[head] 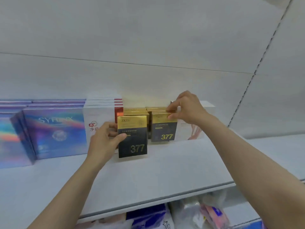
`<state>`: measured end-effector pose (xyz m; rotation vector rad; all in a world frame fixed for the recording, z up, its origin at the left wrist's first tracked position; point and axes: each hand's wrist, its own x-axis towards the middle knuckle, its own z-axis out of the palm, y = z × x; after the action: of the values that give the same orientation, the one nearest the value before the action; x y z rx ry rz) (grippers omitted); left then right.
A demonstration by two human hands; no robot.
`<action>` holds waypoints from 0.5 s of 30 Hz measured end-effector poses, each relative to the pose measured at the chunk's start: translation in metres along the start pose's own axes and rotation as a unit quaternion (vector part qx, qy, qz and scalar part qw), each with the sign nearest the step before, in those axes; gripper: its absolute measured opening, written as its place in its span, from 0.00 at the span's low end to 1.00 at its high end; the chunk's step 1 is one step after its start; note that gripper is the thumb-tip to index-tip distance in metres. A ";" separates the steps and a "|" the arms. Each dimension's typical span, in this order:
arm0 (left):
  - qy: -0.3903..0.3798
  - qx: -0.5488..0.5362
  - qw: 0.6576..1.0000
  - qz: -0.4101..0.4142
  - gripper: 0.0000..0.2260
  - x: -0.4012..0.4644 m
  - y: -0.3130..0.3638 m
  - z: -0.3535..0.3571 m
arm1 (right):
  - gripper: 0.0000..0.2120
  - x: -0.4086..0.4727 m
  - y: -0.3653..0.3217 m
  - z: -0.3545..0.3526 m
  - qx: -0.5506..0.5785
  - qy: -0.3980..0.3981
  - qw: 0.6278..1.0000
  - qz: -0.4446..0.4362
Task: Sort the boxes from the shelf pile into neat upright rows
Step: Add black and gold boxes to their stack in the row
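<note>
On white shelf [165, 166], left hand [105, 139] grip clasping front 377 box [132, 138], right hand [186, 106] grip pinching rear box [164, 128].

At centre frame, two boxes are showing gold tops over black lower panels: the nearer box [132, 136] carrying a dull metallic "377", the farther box [164, 128] a brighter gold "377". At left, holographic boxes [54, 131] are shimmering in blue, purple and rainbow streaks. Beside them, white boxes [99, 123] are displaying red edging. The shelf [148, 176] is appearing pale grey-white.
</note>
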<state>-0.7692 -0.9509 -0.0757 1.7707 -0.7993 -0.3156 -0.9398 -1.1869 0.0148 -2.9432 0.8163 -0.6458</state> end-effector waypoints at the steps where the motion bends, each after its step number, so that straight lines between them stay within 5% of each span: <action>1: 0.009 0.006 1.000 -0.006 0.14 -0.003 0.002 0.003 | 0.17 0.004 0.004 0.005 -0.008 -0.003 1.000 -0.006; 15: 0.090 0.027 0.995 -0.045 0.15 -0.016 0.016 0.035 | 0.16 0.015 0.026 0.044 0.018 0.060 0.995 -0.075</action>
<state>-0.8071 -0.9687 -0.0764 1.8595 -0.6054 -0.1913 -0.9236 -1.2208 -0.0230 -2.9789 0.5872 -0.8436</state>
